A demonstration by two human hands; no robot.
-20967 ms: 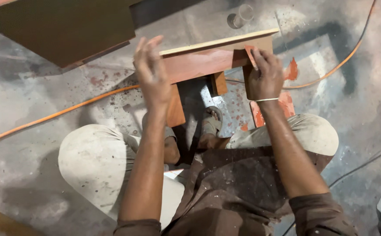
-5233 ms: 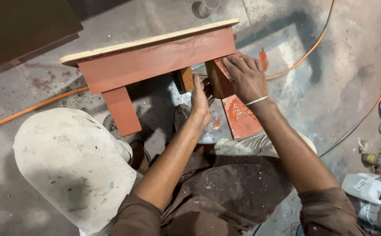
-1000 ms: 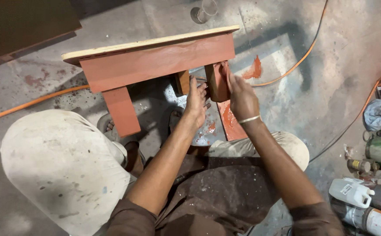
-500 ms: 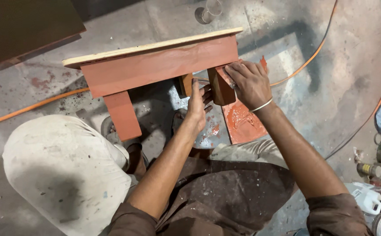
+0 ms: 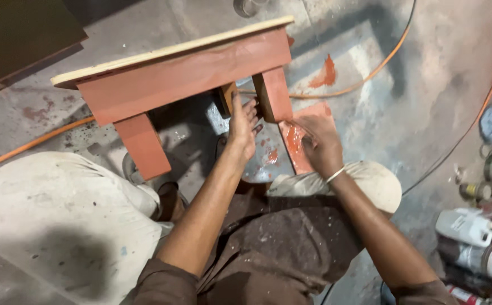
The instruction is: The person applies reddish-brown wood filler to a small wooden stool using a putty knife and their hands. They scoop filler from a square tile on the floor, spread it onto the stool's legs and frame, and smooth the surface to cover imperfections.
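Observation:
A small wooden stool (image 5: 184, 73), painted red-brown with a pale top edge, lies tilted on the floor in front of my knees. My left hand (image 5: 241, 127) reaches under it with its fingers straight, resting flat against an inner back leg (image 5: 226, 99). Below the stool's front right leg (image 5: 273, 93), my right hand (image 5: 320, 146) is lowered with bent fingers onto a flat red-smeared board (image 5: 292, 141) on the floor. Whether those fingers pinch something is hidden.
An orange cable (image 5: 370, 73) runs across the grey, paint-stained floor behind the stool, and a black cable (image 5: 455, 148) lies to the right. Spray cans and a white bottle (image 5: 465, 226) crowd the right edge. A dark panel (image 5: 20, 34) fills the upper left.
My right hand has dropped from the stool's front right leg down to the red-smeared board. My left hand stays under the stool. The view has shifted slightly.

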